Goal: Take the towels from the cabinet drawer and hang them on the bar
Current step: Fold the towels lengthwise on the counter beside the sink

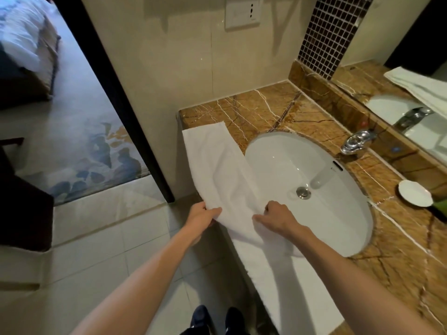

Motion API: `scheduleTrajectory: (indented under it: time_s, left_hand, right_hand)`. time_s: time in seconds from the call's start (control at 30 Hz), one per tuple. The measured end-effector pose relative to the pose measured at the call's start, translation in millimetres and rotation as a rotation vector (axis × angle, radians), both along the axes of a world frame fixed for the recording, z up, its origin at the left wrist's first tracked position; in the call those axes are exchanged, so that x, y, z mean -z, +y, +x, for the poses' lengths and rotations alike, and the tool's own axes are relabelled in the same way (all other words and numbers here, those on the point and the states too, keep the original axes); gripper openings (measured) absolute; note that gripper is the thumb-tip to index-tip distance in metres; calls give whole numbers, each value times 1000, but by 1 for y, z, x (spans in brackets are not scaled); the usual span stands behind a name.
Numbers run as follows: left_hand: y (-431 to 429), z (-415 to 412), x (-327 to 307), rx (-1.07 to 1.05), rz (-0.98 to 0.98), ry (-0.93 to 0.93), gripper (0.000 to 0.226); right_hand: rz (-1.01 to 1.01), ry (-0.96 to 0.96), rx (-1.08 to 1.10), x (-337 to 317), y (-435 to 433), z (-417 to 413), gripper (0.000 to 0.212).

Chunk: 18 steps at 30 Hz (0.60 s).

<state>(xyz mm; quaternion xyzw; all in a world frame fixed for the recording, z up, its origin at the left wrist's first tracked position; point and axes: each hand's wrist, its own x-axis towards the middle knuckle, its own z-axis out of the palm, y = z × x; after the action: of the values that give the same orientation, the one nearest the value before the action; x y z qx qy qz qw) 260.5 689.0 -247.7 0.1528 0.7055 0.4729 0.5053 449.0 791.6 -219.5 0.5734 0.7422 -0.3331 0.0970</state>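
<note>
A long white towel (217, 163) lies folded lengthwise along the front edge of the brown marble counter (266, 110), its near part draped over the rim of the white sink (314, 180). My left hand (202, 213) pinches the towel's outer edge, thumb on top. My right hand (278, 217) presses down on the towel at the sink's rim, fingers curled into the cloth. No cabinet drawer or towel bar is in view.
A chrome faucet (358, 141) stands behind the sink, below a mirror (411, 97). A small white dish (414, 192) sits on the counter at right. An open doorway (72, 117) to a carpeted bedroom is at left. Pale floor tiles (101, 238) lie below.
</note>
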Motion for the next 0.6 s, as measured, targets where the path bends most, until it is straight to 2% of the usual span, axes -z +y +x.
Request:
scheduleTrajectory:
  time_s: [0.17, 0.33, 0.4, 0.47, 0.53, 0.6]
  left_hand:
    - [2, 4, -11, 116, 73, 6, 54]
    - [2, 7, -14, 180, 127, -26, 78]
    - [1, 8, -17, 184, 131, -7, 82]
    - [2, 10, -21, 149, 147, 18, 70]
    - [4, 10, -27, 78, 176, 20, 49]
    - [5, 11, -33, 2, 204, -21, 35]
  right_hand:
    - [-107, 7, -49, -18, 7, 7, 29]
    - [-80, 11, -73, -31, 15, 4, 38]
    - [-99, 49, -39, -40, 21, 5, 40]
    - [-173, 135, 40, -48, 26, 6, 38]
    - [-278, 217, 127, -56, 32, 6, 35]
    - [-365, 248, 201, -61, 39, 6, 41]
